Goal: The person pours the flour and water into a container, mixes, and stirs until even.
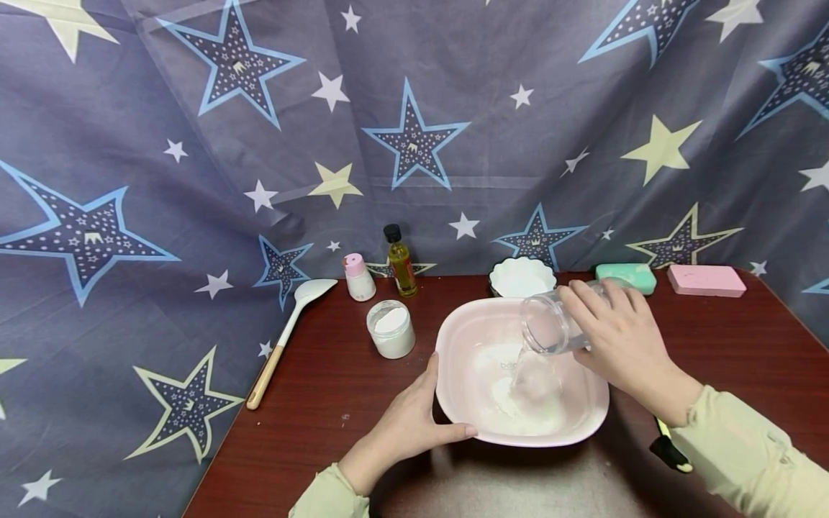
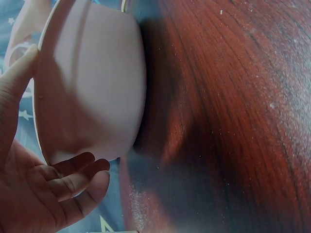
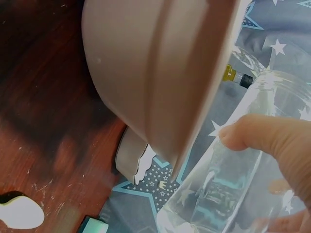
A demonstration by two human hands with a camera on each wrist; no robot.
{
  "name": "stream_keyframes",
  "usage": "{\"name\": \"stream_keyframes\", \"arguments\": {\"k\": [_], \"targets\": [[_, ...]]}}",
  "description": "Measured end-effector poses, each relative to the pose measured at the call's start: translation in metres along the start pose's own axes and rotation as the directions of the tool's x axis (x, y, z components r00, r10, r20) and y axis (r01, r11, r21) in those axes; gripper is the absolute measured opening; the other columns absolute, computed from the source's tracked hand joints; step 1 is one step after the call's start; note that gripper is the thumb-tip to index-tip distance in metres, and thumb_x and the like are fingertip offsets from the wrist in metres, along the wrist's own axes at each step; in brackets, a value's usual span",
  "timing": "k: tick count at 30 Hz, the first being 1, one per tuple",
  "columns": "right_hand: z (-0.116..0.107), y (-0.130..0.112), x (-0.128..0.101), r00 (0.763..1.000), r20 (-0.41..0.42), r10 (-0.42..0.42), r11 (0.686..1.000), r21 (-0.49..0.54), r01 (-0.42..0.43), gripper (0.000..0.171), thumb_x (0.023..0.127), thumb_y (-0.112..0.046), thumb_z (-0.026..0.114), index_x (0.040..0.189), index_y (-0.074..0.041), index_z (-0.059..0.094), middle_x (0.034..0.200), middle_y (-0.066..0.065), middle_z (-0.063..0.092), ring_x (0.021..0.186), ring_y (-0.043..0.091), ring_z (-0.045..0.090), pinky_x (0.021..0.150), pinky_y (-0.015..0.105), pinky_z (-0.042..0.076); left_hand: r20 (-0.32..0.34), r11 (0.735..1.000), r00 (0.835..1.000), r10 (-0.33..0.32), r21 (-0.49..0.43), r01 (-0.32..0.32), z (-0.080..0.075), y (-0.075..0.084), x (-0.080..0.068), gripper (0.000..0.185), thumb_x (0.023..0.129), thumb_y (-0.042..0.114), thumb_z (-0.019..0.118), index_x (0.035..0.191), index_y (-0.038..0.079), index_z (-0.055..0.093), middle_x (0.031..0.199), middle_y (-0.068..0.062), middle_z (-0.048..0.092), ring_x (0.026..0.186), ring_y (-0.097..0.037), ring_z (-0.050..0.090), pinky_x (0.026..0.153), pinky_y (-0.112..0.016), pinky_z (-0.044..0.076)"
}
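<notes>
A pale pink basin (image 1: 456,360) stands on the table with white powder (image 1: 501,399) on its bottom. My left hand (image 1: 411,421) holds the basin's left side, the thumb on the front rim. In the left wrist view, curled fingers (image 2: 77,182) lie by the basin's outer wall. My right hand (image 1: 622,334) grips a clear jar (image 1: 542,325) tilted over the basin. Clear liquid (image 1: 520,365) pours from the jar's mouth onto the powder. In the right wrist view the thumb (image 3: 238,133) presses the jar's side, with the other fingers partly seen through it.
A jar of white powder (image 1: 392,331), a pink-capped shaker (image 1: 358,279), an oil bottle (image 1: 401,266) and a ladle (image 1: 291,316) stand or lie left. Behind are a scalloped white dish (image 1: 521,275), a green block (image 1: 631,275) and a pink block (image 1: 706,280). A black-and-green item (image 1: 670,450) lies by the right sleeve.
</notes>
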State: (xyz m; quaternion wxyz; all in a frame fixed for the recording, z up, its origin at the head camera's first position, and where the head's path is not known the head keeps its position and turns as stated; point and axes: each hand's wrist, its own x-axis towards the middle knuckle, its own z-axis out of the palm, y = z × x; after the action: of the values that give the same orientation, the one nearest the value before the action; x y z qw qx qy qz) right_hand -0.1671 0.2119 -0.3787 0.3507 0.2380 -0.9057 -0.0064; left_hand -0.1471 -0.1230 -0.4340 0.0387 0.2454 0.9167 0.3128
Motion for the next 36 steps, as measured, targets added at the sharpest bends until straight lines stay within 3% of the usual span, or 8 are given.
{"name": "stream_keyframes", "arguments": {"k": [21,36], "targets": [[0.005,-0.004,0.008,1.000,-0.017,-0.022,0.999,-0.034,0.022,0.093,0.049,-0.025,0.089,0.130,-0.005,0.047,0.126,0.018,0.051,0.111,0.049,0.046,0.085,0.060,0.037,-0.014,1.000,1.000,0.017,-0.012,-0.017,0.001,0.001,0.000,0.124,0.071,0.067,0.075,0.156,0.005,0.011,0.157,-0.010,0.030,0.138,-0.021,0.036,0.107,-0.044,0.037],[0.005,0.005,0.007,0.999,-0.050,0.000,0.998,-0.056,-0.003,0.089,0.048,-0.021,0.085,0.127,-0.003,0.049,0.120,0.018,0.051,0.104,0.048,0.047,0.081,0.059,0.037,-0.008,1.000,1.000,0.008,-0.014,-0.008,0.001,0.003,0.000,0.123,0.071,0.067,0.075,0.157,0.005,0.011,0.156,-0.011,0.030,0.138,-0.021,0.037,0.106,-0.044,0.037]]}}
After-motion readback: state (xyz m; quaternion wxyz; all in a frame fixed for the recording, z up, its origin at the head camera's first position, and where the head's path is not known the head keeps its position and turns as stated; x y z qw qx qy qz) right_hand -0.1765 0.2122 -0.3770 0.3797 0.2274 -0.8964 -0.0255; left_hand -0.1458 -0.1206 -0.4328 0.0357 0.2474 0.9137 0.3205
